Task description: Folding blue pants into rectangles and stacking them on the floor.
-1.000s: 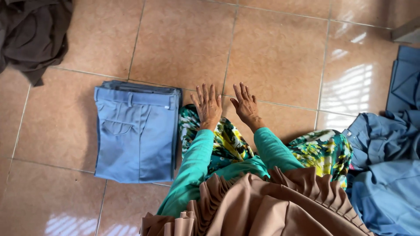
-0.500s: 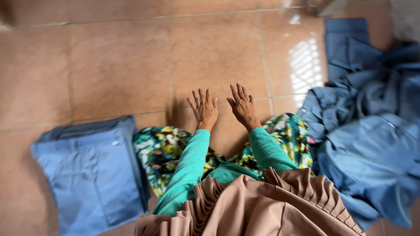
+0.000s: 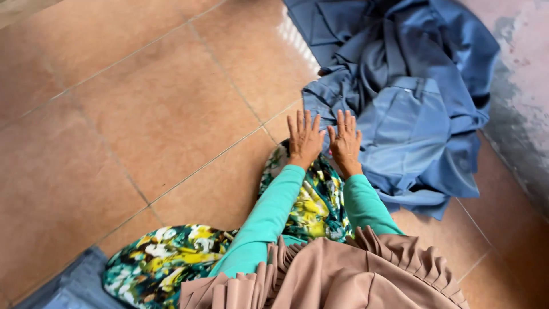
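Both hands swung from the folded piece toward the blue heap (image 3: 400,97) at upper right; left hand (image 3: 303,138) and right hand (image 3: 345,140) hovered flat, fingers spread, grasping nothing.

Blue-grey trousers (image 3: 409,123) heaped upper right; terracotta floor tiles (image 3: 143,114); teal sleeves (image 3: 269,214); green-yellow-white floral skirt (image 3: 311,200); tan pleated headscarf (image 3: 343,274); folded light-blue garment (image 3: 68,289) lower left.

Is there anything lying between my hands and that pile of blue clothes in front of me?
Nothing visible. The left hand and right hand are spread flat at the near edge of the heap of blue garments, with no object between.
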